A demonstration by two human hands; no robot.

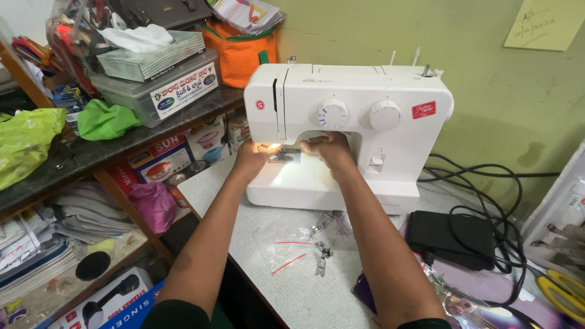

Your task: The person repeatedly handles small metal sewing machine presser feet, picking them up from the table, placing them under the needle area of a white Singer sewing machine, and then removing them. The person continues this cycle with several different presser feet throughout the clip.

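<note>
A white sewing machine (365,122) with two round dials stands on a speckled table (274,256). Both my hands reach under its arm to the lit needle area. My left hand (256,155) sits at the left of the presser foot (282,155), fingers bunched near it. My right hand (329,149) is just right of the needle plate, fingers curled toward the same spot. Whether either hand pinches a small part is hidden by glare and fingers.
Loose metal presser feet (321,253) and small clear bags (286,244) lie on the table in front. A black foot pedal (448,237) with tangled black cables (487,195) sits right. Yellow-handled scissors (563,292) lie at far right. Cluttered shelves (91,152) fill the left.
</note>
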